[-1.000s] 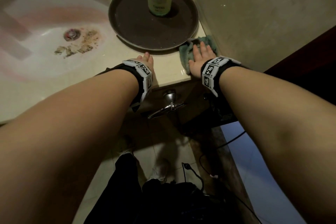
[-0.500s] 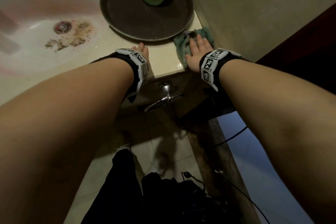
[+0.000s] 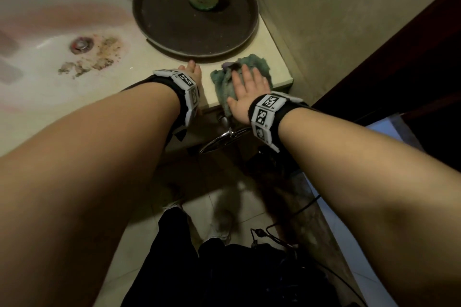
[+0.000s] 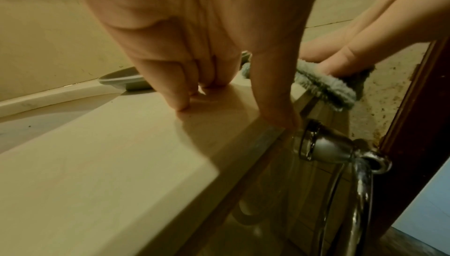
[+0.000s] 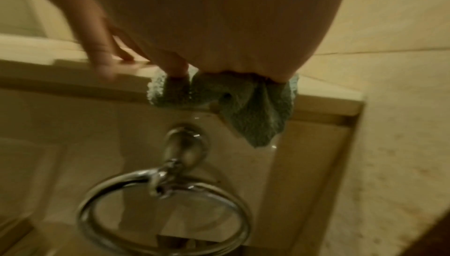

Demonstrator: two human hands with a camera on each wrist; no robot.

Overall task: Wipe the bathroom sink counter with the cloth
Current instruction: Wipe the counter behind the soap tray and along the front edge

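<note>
— How far along are you?

— I'm judging it early. My right hand (image 3: 247, 90) is pressing the green cloth (image 3: 239, 75) flat, fingers (image 3: 245, 71) straight, at the tabletop's (image 3: 149, 77) front right corner, one flap hanging over the edge.

— And the left?

— My left hand (image 3: 190, 71) is resting open on the front edge, holding nothing. The strip along the sink basin (image 3: 50, 32) and under the round tray (image 3: 174, 32) is looking undone.

Right hand (image 3: 245, 87), flat on the green cloth (image 3: 257, 63), drags it back from the wall corner toward the counter (image 3: 207, 97) front edge, a corner now overhanging.
</note>
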